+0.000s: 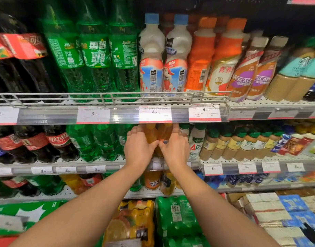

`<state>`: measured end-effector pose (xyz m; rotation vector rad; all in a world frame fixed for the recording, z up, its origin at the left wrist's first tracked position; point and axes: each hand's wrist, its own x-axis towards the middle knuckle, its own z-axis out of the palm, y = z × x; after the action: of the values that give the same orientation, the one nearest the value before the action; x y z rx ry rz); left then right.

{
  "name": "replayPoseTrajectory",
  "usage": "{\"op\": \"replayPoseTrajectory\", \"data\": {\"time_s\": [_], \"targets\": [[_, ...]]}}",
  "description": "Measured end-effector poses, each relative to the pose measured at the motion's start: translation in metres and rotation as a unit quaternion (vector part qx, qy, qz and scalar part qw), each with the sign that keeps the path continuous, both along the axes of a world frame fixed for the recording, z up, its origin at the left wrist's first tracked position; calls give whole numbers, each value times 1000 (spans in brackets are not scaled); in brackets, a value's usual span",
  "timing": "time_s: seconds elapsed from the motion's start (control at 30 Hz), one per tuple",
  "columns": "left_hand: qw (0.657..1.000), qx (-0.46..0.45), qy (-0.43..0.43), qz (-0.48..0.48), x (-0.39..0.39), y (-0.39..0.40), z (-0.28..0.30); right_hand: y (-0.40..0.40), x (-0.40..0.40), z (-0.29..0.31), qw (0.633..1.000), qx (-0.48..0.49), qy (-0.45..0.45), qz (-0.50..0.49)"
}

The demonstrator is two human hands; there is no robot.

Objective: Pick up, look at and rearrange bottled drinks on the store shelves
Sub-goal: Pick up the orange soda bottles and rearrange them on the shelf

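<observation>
1. Reaching into the second shelf (242, 160) from the top of a store drinks display, both bare arms stretched forward.
2. Left hand (139, 146) cupped around the left side of an orange bottle (150, 133), fingers curled over its shoulder, thumb tip meeting the other thumb in front.
3. Right hand (175, 148) cupped the same way on a second orange bottle (164, 133) just beside the first, fingers wrapped around its right side.
4. Both orange bottles upright on the shelf, touching each other, caps hidden behind the price rail (106, 114) of the shelf above.
5. Left of the hands on the same shelf: green soda bottles (85, 142), then dark cola bottles with red labels (35, 141).
6. Right of the hands: white bottles with green caps (196, 139), then a row of brown coffee bottles (237, 142).
7. Upper shelf, left to right: cola, tall green Sprite bottles (95, 50), white bottles with blue caps (151, 56), orange-labelled bottles (200, 56), Nescafé bottles (244, 75).
8. Below: more orange and green bottles, shrink-wrapped multipacks (176, 216) at the bottom, somewhat blurred.
</observation>
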<state>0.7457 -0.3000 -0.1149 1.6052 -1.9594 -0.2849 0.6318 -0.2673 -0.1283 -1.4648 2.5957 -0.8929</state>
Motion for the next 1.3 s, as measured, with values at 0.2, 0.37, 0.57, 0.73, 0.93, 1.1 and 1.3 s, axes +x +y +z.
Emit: {"op": "replayPoseTrajectory", "data": {"time_s": [0.2,0.37,0.57,0.73,0.93,1.1,1.3], "targets": [[996,41,-81,-1,-9,-7,8,-6,-9,10,993,73,75,48],[989,69,-128,-25,-12,-9,22,-7,-16,15,987,87,108,78],[987,84,-134,-16,-3,-15,34,-8,-20,24,992,75,51,93],[995,79,-52,-14,2,-15,33,-8,-19,29,992,56,25,111],[998,54,18,-19,1,-13,33,-11,-19,43,986,114,46,109],[997,58,-39,-40,3,-12,41,-10,-28,52,981,122,16,151],[991,97,-51,-75,13,-18,58,-17,-42,56,979,111,-35,168]]}}
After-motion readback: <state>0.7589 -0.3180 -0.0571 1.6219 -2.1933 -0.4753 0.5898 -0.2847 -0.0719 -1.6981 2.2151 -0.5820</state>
